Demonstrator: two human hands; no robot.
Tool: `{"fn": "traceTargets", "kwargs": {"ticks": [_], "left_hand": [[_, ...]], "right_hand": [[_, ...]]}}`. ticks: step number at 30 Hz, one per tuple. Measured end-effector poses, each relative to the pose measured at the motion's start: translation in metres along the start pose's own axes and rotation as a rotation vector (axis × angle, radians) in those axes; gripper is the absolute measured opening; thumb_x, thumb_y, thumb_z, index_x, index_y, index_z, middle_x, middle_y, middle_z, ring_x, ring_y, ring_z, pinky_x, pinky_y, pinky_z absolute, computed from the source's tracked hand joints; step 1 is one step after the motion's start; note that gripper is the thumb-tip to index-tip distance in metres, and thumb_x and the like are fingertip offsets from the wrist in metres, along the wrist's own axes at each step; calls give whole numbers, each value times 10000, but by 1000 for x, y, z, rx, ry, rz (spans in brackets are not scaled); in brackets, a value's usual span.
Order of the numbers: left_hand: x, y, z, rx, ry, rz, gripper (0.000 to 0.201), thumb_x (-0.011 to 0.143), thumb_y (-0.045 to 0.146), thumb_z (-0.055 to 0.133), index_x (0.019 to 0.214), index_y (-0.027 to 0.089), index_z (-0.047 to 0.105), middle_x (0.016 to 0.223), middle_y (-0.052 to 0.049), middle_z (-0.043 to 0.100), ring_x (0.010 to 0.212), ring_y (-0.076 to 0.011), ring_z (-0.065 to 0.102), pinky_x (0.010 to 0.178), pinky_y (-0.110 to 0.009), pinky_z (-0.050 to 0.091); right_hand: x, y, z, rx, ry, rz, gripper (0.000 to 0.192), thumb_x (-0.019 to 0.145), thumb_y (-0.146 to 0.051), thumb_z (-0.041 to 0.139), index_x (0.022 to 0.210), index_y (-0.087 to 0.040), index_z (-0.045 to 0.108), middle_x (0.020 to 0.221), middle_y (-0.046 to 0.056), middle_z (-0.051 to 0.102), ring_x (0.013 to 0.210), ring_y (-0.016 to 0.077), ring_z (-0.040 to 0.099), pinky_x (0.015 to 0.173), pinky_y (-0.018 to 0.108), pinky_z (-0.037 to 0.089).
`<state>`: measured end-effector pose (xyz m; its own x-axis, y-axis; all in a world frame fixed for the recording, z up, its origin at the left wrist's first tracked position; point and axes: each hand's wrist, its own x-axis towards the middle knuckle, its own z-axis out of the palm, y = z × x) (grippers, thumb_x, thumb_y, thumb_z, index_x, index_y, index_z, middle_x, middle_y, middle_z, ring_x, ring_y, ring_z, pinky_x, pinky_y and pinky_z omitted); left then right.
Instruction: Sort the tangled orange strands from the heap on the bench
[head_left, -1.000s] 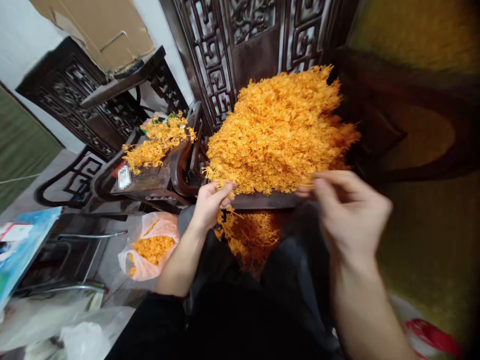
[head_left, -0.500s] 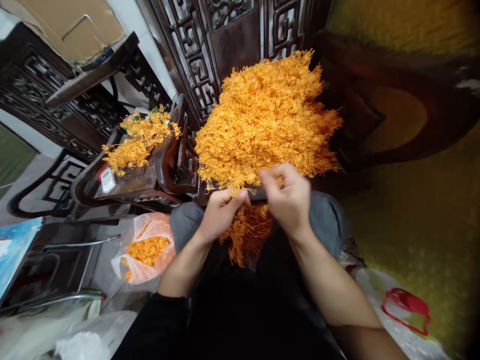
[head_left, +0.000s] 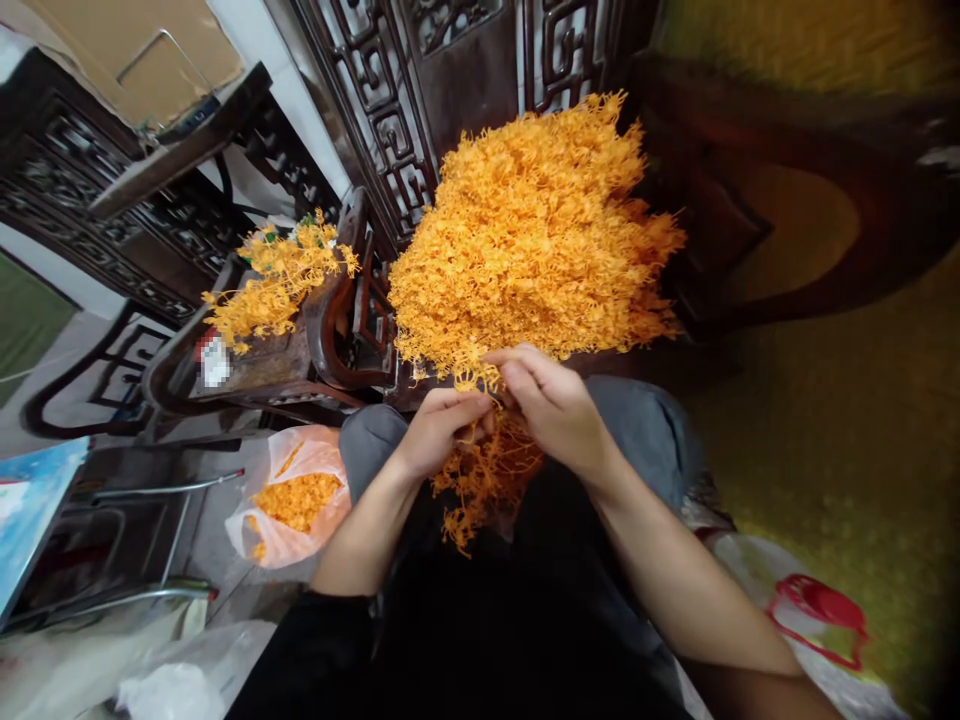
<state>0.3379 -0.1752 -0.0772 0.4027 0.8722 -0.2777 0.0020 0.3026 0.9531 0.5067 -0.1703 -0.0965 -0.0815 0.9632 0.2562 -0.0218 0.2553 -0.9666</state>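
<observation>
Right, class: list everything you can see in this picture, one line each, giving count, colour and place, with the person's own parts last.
Big heap of stringy sprigs: one, orange, centre, on dark wooden furniture.
Smaller sprig pile: one, orange, left, on a carved wooden chair.
Sprig bunch in hand: one, orange, hanging over the lap.
Plastic bag: one, translucent, holding orange bits, on the floor at left.
Carved screen: one, dark brown, behind the heap.
Cardboard: one sheet, tan, top left.
Bag with red handle: one, pale, bottom right.
Left hand: one, fingers pinching the bunch.
Right hand: one, fingers on the same bunch, at the heap's edge.
</observation>
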Motion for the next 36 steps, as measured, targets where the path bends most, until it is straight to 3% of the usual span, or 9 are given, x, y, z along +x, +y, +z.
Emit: {"fn": "traceTargets", "kwargs": {"ticks": [2, 6, 11, 16, 20, 23, 26, 32, 36], "left_hand": [[2, -3, 0, 12, 5, 14, 470, 890, 489, 698, 604, 122, 628, 489, 23, 441, 454, -58, 340, 481, -255, 196], [5, -1, 3, -33, -27, -27, 465, 850, 444, 741, 557, 138, 550, 485, 36, 400, 447, -51, 310, 476, -254, 166], [6, 5, 2, -194, -175, -123, 458, 856, 386, 712, 533, 168, 471, 433, 55, 309, 393, -49, 253, 454, -261, 130], [-3, 2, -16, -236, -153, -120, 504, 816, 376, 707, 454, 180, 417, 392, 51, 250, 371, -54, 240, 434, -256, 134], [-6, -6, -21, -205, -144, -155, 485, 806, 391, 727, 465, 168, 464, 395, 46, 285, 371, -53, 258, 437, -254, 153], [-2, -9, -17, -196, -178, -166, 493, 818, 404, 727, 469, 166, 472, 398, 44, 302, 370, -54, 271, 438, -259, 156], [-1, -10, -13, -184, -205, -190, 493, 825, 417, 723, 473, 168, 485, 395, 45, 307, 369, -57, 263, 438, -266, 142], [-9, -8, -16, -1, -207, -271, 525, 772, 462, 769, 446, 165, 484, 414, 33, 340, 414, -59, 254, 473, -271, 122], [-6, -4, -22, 168, -198, -298, 497, 782, 499, 746, 483, 158, 543, 445, 25, 387, 431, -64, 278, 471, -270, 144]], "right_hand": [[1, -1, 5, -118, -13, -35, 214, 1018, -361, 548, 928, -194, 646, 876, 30, 641, 829, 158, 609, 742, 294, 473], [-1, 7, 16, -200, 157, 0, 386, 1050, -376, 475, 706, -208, 433, 668, -19, 476, 643, 128, 458, 634, 294, 362], [-3, 33, 10, -271, 329, -100, 435, 1071, -410, 432, 687, -211, 388, 637, -21, 420, 601, 121, 404, 599, 296, 338], [8, 60, -27, 181, 520, 69, 462, 997, -630, 514, 807, -209, 496, 675, -40, 514, 469, 78, 452, 458, 228, 423], [7, 51, -26, 433, 223, 214, 405, 886, -563, 721, 1009, -193, 609, 849, -8, 608, 536, 73, 527, 447, 207, 452], [4, 33, -6, 482, 63, 273, 417, 919, -535, 683, 1143, -186, 644, 737, -47, 491, 504, 64, 410, 393, 182, 290], [11, 25, 1, 284, -123, 227, 386, 981, -539, 592, 983, -166, 688, 663, -42, 449, 527, 77, 374, 436, 208, 278], [38, 36, -33, 46, 368, 14, 412, 998, -574, 541, 858, -199, 637, 584, -35, 512, 455, 101, 408, 463, 249, 330], [25, 22, -34, -210, -115, -97, 309, 1024, -400, 554, 848, -187, 694, 658, 5, 623, 592, 134, 563, 600, 277, 439]]}}
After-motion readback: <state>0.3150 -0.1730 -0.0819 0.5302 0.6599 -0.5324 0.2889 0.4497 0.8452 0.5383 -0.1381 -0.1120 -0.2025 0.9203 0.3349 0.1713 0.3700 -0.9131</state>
